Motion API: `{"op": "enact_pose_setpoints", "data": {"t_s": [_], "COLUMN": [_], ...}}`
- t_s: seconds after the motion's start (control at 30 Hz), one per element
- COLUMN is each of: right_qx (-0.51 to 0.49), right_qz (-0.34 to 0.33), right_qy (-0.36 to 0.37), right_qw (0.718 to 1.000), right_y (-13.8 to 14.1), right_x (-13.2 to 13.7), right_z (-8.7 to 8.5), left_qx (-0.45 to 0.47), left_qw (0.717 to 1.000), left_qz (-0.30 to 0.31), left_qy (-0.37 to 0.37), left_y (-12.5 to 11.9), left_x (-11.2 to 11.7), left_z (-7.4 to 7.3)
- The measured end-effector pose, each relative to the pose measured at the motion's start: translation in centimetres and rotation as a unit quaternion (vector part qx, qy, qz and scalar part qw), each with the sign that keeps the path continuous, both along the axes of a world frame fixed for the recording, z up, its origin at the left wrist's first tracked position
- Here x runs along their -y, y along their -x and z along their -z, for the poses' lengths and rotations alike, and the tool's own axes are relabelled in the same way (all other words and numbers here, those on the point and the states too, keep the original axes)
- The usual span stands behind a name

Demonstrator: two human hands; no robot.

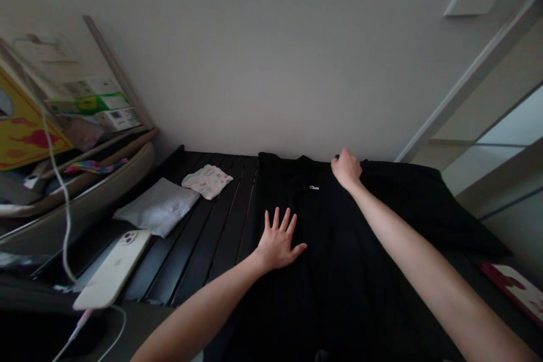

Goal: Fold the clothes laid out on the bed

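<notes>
A black garment (pixel 394 226) lies spread flat over a black slatted surface (pixel 199 237). My left hand (pixel 278 240) rests flat on the garment's left part, fingers spread and holding nothing. At the garment's far edge near the wall, my right hand (pixel 347 168) reaches out with fingers curled, pinching the black fabric. A small white tag (pixel 314 187) shows on the cloth between the two hands.
Left of the garment lie a folded grey cloth (pixel 159 209) and a small patterned cloth (pixel 207 180). A white phone (pixel 114 268) with a cable sits at the near left. Boxes and clutter (pixel 63 124) stack at far left. A red-and-white item (pixel 515 288) lies at the right edge.
</notes>
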State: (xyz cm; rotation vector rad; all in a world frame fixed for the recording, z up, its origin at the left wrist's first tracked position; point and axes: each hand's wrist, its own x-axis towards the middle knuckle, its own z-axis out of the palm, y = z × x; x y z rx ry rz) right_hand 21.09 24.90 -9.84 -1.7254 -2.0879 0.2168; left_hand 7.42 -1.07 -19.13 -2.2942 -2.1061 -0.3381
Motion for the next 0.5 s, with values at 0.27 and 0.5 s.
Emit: {"op": "enact_pose_setpoints", "data": {"t_s": [0.27,0.5], "right_qx": [-0.029,-0.048], "right_qz": [-0.285,-0.265], "right_qy": [0.091,0.098], "right_qw": [0.954,0.958], "right_y": [12.8,6.8], "right_x": [5.6,7.1], "right_z": [4.4,6.5], "left_qx": [0.005,0.01], "left_qw": [1.0,1.0], "left_qz": [-0.004,-0.002], "left_qy": [-0.002,-0.006], "left_y": [0.3,0.4], "left_x": [-0.1,-0.4], "left_z": [0.3,0.7]}}
